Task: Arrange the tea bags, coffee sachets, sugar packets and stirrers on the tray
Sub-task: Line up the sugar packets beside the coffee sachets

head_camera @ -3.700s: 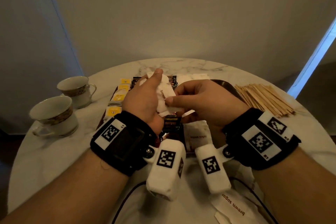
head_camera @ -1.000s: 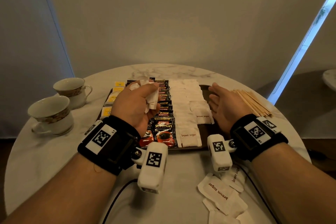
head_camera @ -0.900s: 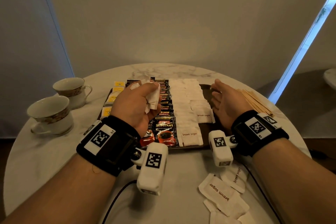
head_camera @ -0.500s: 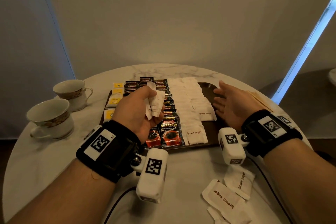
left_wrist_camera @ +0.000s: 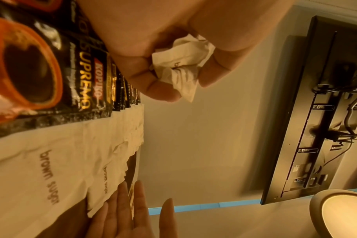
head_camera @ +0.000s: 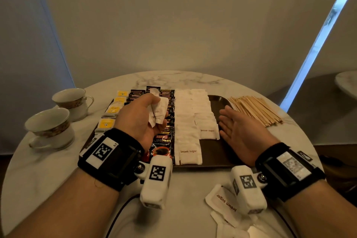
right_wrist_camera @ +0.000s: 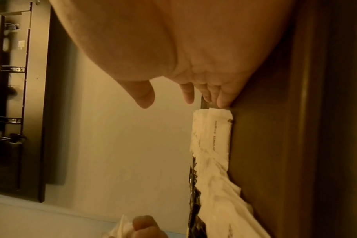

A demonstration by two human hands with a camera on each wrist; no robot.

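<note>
A dark tray (head_camera: 216, 152) holds rows: yellow tea bags (head_camera: 107, 122) at left, black coffee sachets (head_camera: 162, 142) in the middle, white brown sugar packets (head_camera: 190, 152) in two rows to their right. My left hand (head_camera: 144, 118) hovers over the coffee row and grips a bunch of crumpled sugar packets (head_camera: 159, 110) (left_wrist_camera: 181, 66). My right hand (head_camera: 234, 127) is flat, fingers straight, its edge on the tray beside the shorter sugar row (head_camera: 207, 131) (right_wrist_camera: 214, 133). Wooden stirrers (head_camera: 255, 110) lie on the table right of the tray.
Two teacups (head_camera: 52, 127) (head_camera: 74, 101) stand at the left on the round marble table (head_camera: 48, 170). Loose brown sugar packets (head_camera: 224, 202) lie near the front edge under my right wrist. A wall runs close behind the table.
My right hand let go of a sugar packet it held with the left, then moved to the tray's right part and flattened beside the sugar row. My left hand keeps its bunch.
</note>
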